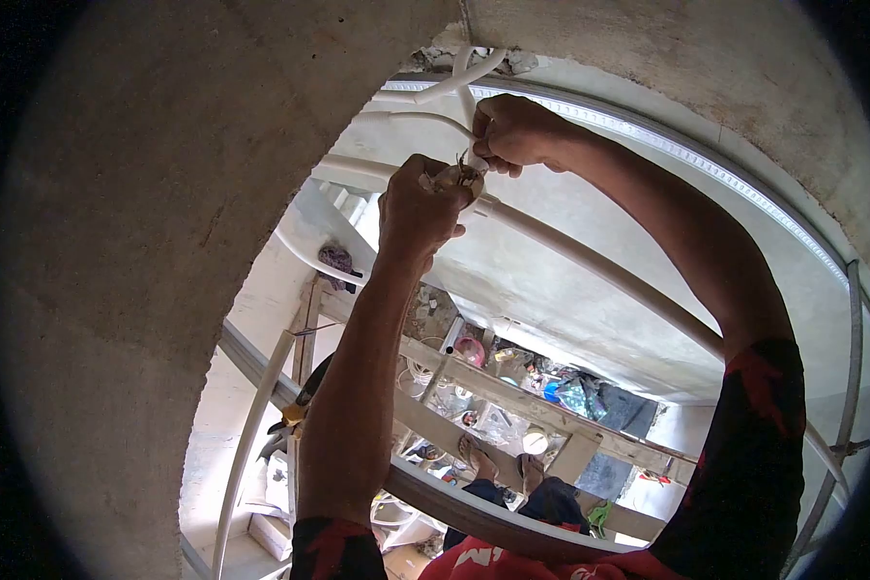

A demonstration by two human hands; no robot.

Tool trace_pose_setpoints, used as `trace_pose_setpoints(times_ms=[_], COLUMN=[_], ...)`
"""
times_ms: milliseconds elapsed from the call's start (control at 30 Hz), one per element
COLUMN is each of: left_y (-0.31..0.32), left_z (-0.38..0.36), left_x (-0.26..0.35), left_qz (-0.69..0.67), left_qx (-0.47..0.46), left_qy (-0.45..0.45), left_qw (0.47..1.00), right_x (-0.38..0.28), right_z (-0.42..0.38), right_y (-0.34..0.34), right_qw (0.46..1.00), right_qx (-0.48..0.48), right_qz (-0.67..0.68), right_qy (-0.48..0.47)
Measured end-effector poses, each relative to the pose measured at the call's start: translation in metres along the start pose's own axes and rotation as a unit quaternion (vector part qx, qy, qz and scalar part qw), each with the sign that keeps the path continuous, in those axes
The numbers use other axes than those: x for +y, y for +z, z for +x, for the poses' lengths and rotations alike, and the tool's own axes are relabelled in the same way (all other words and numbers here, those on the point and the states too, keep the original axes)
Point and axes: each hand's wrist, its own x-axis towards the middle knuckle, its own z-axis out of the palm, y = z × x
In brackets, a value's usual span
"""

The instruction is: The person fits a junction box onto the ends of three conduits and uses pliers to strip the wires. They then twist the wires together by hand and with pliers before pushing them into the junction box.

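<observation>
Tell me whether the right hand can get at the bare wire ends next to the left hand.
Probably yes. The right hand grips the white conduit right beside the wire ends that the left hand holds up, and nothing sits between them.

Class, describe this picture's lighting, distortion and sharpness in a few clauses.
Head view: fisheye lens bends the pipes and blackens the corners; daylight falls on the ceiling beyond, while the near concrete wall sits dimmer; the left hand and right hand are fairly sharp, the wire ends between them too small to resolve.
</observation>
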Motion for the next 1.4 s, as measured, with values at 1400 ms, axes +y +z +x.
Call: trace_pose_setpoints(times_ms=[1400], left_y=[-0.001], left_z=[0.002], left_x=[-0.010], left_qz=[0.165], left_qx=[0.043], left_qy=[0.087], left_qw=[0.981], right_x=[0.013], right_z=[0.008], right_y=[-0.009], right_qw=[0.996], right_qx=[0.006], right_qz=[0.067], right_qy=[-0.062])
